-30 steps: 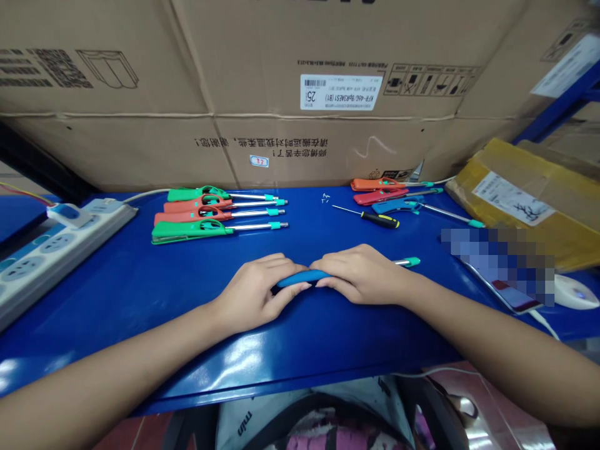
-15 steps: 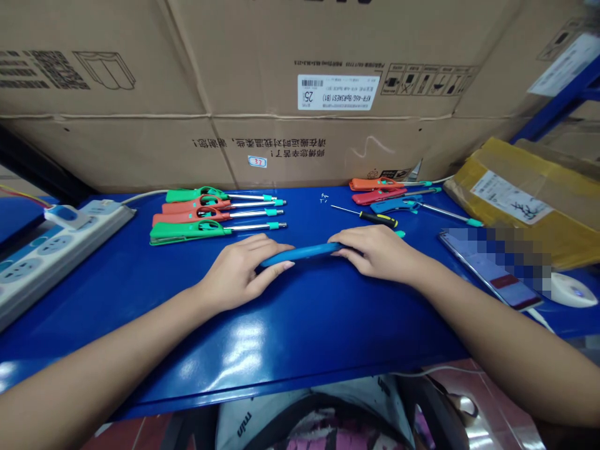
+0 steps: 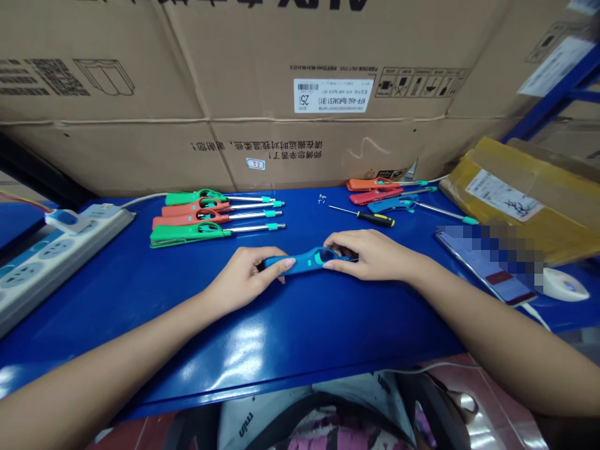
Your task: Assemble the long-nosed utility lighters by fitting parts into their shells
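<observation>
A blue long-nosed lighter (image 3: pixel 304 260) with a teal trigger lies on its side at the middle of the blue table (image 3: pixel 281 331), held between both hands. My left hand (image 3: pixel 241 281) pinches its handle end with thumb and fingers. My right hand (image 3: pixel 370 253) grips the other end, and the metal nozzle is hidden under that hand. A row of several green and orange lighters (image 3: pixel 210 215) lies to the far left. Three more lighters (image 3: pixel 389 194), orange, red and blue, lie to the far right, with a small screwdriver (image 3: pixel 370 217) in front of them.
Large cardboard boxes (image 3: pixel 281 94) wall off the back of the table. A white power strip (image 3: pixel 51 250) lies at the left edge. A phone (image 3: pixel 487 269), a white round object (image 3: pixel 565 284) and a yellow-taped parcel (image 3: pixel 520 194) sit at the right. Tiny screws (image 3: pixel 322 200) lie near the screwdriver.
The blue lighter has been turned from edge-up onto its side, so its teal trigger shows. Both hands moved it slightly farther from me and the nozzle tip went out of sight.
</observation>
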### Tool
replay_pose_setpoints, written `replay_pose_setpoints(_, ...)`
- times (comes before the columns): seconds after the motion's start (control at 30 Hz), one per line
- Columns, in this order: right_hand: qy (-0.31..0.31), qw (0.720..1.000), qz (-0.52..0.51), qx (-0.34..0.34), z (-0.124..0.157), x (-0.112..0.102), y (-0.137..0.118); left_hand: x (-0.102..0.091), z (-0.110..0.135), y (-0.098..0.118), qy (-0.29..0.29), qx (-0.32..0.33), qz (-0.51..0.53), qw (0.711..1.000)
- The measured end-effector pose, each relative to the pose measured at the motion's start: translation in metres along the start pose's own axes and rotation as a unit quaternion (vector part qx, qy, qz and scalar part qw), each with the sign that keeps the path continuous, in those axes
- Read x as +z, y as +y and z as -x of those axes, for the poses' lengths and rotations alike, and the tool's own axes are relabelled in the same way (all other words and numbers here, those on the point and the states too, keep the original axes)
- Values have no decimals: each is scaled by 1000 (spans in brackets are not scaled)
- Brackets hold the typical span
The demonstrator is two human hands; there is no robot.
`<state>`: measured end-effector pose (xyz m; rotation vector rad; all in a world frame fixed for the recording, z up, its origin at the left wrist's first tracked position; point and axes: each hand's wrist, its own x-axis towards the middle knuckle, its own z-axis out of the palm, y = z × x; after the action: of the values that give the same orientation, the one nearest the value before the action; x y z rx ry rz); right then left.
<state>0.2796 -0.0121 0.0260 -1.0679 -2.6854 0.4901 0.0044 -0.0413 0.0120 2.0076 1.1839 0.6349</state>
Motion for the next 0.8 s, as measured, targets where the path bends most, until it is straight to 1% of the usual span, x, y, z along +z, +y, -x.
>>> replay_pose_setpoints(0.07, 2, 1000, -9, -6, -1, 4, 0, 3, 2, 1, 0, 3, -6, 1000)
replay_pose_setpoints(0.2, 2, 1000, 5, -30, -4, 9, 2, 3, 3, 0, 30, 21, 2, 999)
replay_pose_setpoints(0.3, 26, 999, 14, -43, -4, 8, 5, 2, 1, -3, 44, 8, 1, 999)
replay_pose_setpoints(0.4, 61, 995, 16, -74, -1, 5, 7, 1, 0, -6, 60, 8, -21, 998)
replay_pose_setpoints(0.5, 73, 993, 25, -86, 1, 2, 5, 3, -2, -9, 67, 47, -33, 996)
replay_pose_setpoints(0.6, 52, 995, 26, -75, 1, 4, 0, 6, -2, -10, 94, 107, -35, 989)
replay_pose_setpoints(0.7, 24, 998, -5, -50, -1, 9, -8, 10, 1, -10, 122, 167, -18, 978)
replay_pose_setpoints(0.8, 17, 1000, -22, -12, -1, 12, -15, 13, 3, -8, 124, 198, -21, 972)
